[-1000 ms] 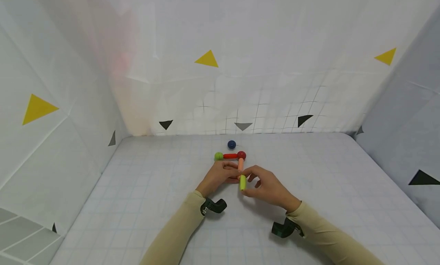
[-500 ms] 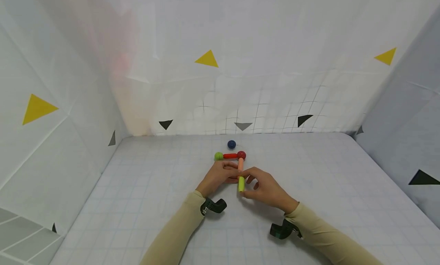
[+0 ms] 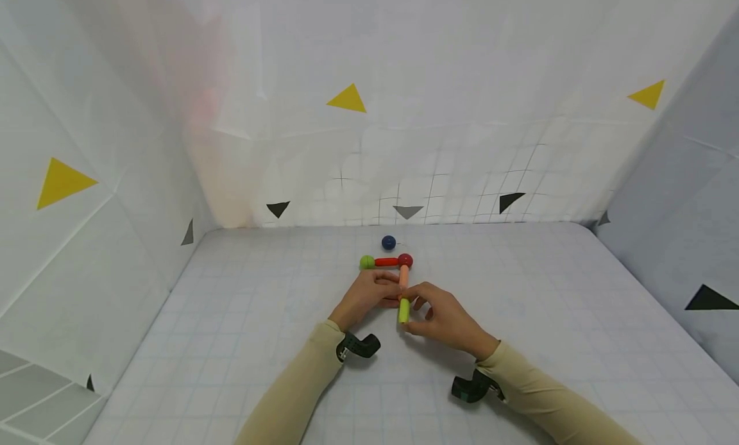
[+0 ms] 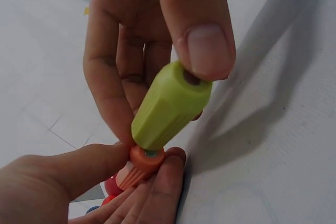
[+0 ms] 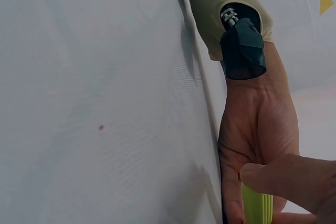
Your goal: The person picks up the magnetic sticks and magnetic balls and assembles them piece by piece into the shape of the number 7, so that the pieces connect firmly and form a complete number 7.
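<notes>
Between the thumb and finger of my right hand [image 3: 453, 313] is a short yellow-green rod [image 3: 404, 311], pinched at its two ends. Its far end meets the near end of an orange rod [image 4: 144, 163], whose end face shows a metal spot. My left hand [image 3: 369, 294] holds that orange rod between thumb and fingers. At the orange rod's far end sits a dark red ball [image 3: 405, 261]. A red rod [image 3: 386, 262] runs left from this ball to a light green ball [image 3: 367, 262]. In the right wrist view, my right thumb partly hides the yellow-green rod [image 5: 257, 203].
A dark blue ball [image 3: 389, 242] lies apart, behind the joined pieces. The white gridded table [image 3: 277, 272] ends at a white back wall [image 3: 491, 60] of sheeting. Both wrists carry dark cameras, the right one [image 3: 470, 388] close above the table.
My right hand has moved slightly left and toward me with the yellow-green rod, bringing it more in line with the orange rod. My left hand stays put.
</notes>
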{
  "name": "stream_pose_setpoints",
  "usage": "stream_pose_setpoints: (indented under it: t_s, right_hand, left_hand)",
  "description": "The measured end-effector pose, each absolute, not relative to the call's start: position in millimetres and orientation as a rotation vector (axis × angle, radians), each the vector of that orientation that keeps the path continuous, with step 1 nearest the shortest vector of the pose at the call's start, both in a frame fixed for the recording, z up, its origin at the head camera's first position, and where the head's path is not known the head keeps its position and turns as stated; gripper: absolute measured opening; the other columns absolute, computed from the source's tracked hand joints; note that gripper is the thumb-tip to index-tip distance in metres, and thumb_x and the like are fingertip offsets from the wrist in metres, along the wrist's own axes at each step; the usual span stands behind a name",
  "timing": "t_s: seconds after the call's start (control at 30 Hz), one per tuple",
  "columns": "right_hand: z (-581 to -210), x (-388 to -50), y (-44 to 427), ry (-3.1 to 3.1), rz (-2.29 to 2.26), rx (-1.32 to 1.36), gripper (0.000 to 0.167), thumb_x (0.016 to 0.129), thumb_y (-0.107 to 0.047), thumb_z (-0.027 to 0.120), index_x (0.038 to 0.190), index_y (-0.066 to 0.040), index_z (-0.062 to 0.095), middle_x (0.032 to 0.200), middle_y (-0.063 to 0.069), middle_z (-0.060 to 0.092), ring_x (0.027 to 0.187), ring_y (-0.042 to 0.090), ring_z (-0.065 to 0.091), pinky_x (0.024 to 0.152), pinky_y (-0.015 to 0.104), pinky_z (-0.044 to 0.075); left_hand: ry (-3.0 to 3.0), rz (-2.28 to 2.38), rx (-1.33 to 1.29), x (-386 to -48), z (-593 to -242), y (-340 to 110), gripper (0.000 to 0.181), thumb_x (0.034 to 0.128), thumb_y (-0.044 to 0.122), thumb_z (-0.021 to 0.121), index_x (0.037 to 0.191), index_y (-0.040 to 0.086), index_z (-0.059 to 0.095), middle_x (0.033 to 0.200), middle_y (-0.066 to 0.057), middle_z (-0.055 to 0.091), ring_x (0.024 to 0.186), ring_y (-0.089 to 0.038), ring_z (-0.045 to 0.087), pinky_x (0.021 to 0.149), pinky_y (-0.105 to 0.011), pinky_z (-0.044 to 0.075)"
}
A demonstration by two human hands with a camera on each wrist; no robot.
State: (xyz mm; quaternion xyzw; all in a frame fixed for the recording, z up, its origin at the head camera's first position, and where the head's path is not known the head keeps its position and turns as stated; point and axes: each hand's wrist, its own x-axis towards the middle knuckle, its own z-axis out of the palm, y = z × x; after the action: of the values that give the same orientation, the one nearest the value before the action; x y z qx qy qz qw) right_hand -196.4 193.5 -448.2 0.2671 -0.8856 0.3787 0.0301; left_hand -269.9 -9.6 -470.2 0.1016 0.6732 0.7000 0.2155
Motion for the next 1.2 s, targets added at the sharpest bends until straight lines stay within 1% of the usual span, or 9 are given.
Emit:
stream_pose_setpoints:
  t_s: [0.2,0.37,0.47,0.83,1.2]
  right_hand:
    - [-448.9,-195.4,192.5,-2.725,1.175,0.816,0.050,0.083,-0.014,0.090,0.125,-0.007,0.065,0.117,0.000,0.065,0.095,0.024,0.063,0.072,0.037,0.058]
    - [-451.4,-194.5,192.1,-2.729,1.172,0.779,0.049,0.082,-0.015,0.091,0.122,-0.007,0.064,0.113,-0.001,0.065,0.096,0.024,0.064,0.074,0.035,0.058]
    - [-452.8,-194.3,191.7,-2.726,1.179,0.762,0.049,0.081,-0.015,0.092,0.121,-0.007,0.064,0.112,-0.001,0.065,0.096,0.024,0.064,0.074,0.035,0.058]
    - [-454.1,-193.7,190.9,-2.694,1.218,0.762,0.049,0.082,-0.016,0.092,0.122,-0.009,0.065,0.117,0.000,0.066,0.097,0.025,0.064,0.072,0.036,0.058]
    - [-452.9,-193.7,191.4,-2.693,1.238,0.770,0.047,0.082,-0.015,0.091,0.120,-0.009,0.064,0.111,-0.003,0.066,0.095,0.026,0.064,0.072,0.037,0.059]
  left_hand:
    - [1.876,1.935,0.280,-268.6,-468.4,-9.2,0.031,0.0966,0.011,0.076,0.122,-0.006,0.068,0.104,-0.014,0.074,0.090,-0.023,0.074,0.084,-0.035,0.060]
    - [1.883,1.934,0.283,-268.0,-467.6,-8.7,0.032,0.0961,0.010,0.076,0.122,-0.007,0.067,0.104,-0.014,0.073,0.089,-0.022,0.073,0.084,-0.035,0.060]
    - [1.878,1.935,0.269,-268.0,-467.8,-8.3,0.030,0.0965,0.010,0.076,0.121,-0.006,0.068,0.105,-0.014,0.073,0.088,-0.022,0.073,0.083,-0.035,0.060]
    - [1.882,1.925,0.257,-267.5,-467.2,-9.1,0.029,0.0967,0.011,0.076,0.120,-0.004,0.069,0.105,-0.013,0.074,0.091,-0.024,0.074,0.084,-0.035,0.060]
    - [1.895,1.918,0.272,-267.8,-468.2,-9.7,0.029,0.0958,0.012,0.077,0.119,-0.004,0.069,0.105,-0.013,0.073,0.090,-0.022,0.073,0.084,-0.034,0.060]
